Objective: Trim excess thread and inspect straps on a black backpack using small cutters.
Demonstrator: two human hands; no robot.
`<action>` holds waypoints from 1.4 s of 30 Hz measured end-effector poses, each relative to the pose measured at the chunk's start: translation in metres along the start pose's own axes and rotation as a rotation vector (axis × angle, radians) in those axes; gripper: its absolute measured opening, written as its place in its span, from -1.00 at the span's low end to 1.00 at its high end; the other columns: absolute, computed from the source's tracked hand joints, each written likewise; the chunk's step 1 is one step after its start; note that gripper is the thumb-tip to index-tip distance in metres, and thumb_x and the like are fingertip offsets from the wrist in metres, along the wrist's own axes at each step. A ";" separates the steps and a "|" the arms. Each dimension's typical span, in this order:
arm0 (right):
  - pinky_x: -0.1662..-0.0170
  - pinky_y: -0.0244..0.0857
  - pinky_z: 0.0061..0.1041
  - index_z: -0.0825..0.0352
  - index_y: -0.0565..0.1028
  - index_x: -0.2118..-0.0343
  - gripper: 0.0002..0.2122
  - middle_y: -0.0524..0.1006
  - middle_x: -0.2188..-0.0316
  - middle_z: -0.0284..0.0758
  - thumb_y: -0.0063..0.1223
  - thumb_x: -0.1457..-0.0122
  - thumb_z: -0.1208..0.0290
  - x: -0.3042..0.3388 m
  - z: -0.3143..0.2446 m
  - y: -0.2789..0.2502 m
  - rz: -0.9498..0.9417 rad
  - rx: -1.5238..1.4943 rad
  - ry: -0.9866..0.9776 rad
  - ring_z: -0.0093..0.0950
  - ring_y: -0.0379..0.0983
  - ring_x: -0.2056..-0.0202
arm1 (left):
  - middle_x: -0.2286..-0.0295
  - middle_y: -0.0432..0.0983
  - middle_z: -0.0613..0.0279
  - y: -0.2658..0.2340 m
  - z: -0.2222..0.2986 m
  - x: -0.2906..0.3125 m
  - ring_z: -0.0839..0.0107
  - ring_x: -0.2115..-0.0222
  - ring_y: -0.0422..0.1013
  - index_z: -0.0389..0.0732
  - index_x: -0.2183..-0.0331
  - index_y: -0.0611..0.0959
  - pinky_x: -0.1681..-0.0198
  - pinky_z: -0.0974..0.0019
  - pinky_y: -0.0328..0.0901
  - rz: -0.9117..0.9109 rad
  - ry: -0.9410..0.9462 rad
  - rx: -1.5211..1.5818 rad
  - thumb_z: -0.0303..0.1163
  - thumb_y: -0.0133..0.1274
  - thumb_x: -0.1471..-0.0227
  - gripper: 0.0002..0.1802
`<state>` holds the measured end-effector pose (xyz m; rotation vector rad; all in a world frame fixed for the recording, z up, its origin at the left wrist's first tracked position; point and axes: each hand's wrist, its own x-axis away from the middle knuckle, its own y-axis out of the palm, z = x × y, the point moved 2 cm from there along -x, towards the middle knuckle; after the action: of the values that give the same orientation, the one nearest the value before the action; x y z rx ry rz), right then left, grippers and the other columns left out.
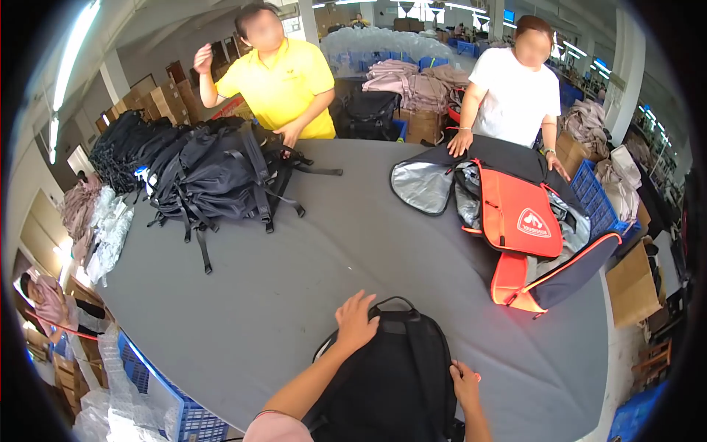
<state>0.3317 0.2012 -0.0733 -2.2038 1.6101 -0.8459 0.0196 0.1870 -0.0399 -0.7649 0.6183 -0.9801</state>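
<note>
A black backpack [398, 368] lies on the grey table right in front of me, its straps upward and its top loop handle pointing away. My left hand [357, 324] rests over the upper left edge beside the handle, with its fingers stretched out. At the bag's right edge, my right hand [465, 383] has its fingers curled in against the side. A small red spot shows by those fingers, too small to name.
A heap of black backpacks [213, 173] covers the table's far left, where a person in yellow [287, 81] stands. Across the far right, a person in white [512, 96] handles an open red-and-black bag [519, 214]. Blue crates [180, 401] stand beside the grey table [324, 250].
</note>
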 end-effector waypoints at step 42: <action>0.04 0.22 -0.34 0.30 0.46 0.12 -0.74 0.47 0.17 -0.25 -0.05 -0.15 0.35 0.104 -0.026 0.096 0.265 -0.048 -0.226 -0.24 0.34 0.13 | 0.52 0.51 0.09 -0.093 -0.090 0.219 0.36 0.62 0.44 -0.26 0.30 0.40 0.48 0.33 0.37 -0.402 -0.698 0.993 -0.47 -0.03 -0.05 -0.85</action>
<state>0.2634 0.0749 -0.0751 -1.9731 1.7702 -0.4715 -0.0001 -0.0667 -0.0453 -0.2744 -0.6395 -1.1286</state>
